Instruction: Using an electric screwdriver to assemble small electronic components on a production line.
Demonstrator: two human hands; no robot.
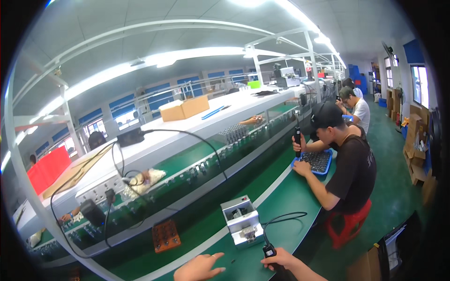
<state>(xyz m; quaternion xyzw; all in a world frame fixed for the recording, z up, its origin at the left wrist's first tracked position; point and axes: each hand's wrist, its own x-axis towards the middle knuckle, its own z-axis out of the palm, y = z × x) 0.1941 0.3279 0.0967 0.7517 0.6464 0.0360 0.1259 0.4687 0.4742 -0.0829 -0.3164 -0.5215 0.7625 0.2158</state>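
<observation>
My right hand point(284, 259), at the lower edge, is closed around a black corded electric screwdriver point(269, 251). Its cord point(281, 218) loops up and to the right over the green worktop point(286, 229). To its left, my left hand point(199, 268) hovers over or rests on the worktop with fingers apart and nothing in them. Just beyond both hands stands a silver metal box-shaped fixture point(242, 206), with dark and metallic parts inside. A tiny dark piece point(233, 261) lies between my hands. The screwdriver's tip is hidden.
An orange-brown tray point(165, 236) with round pieces lies left of the fixture. A white shelf point(225, 117) carries a cardboard box point(184, 108), a power strip point(99, 188) and hanging cables. To the right, a co-worker point(349, 164) on a red stool works over a blue tray point(326, 169).
</observation>
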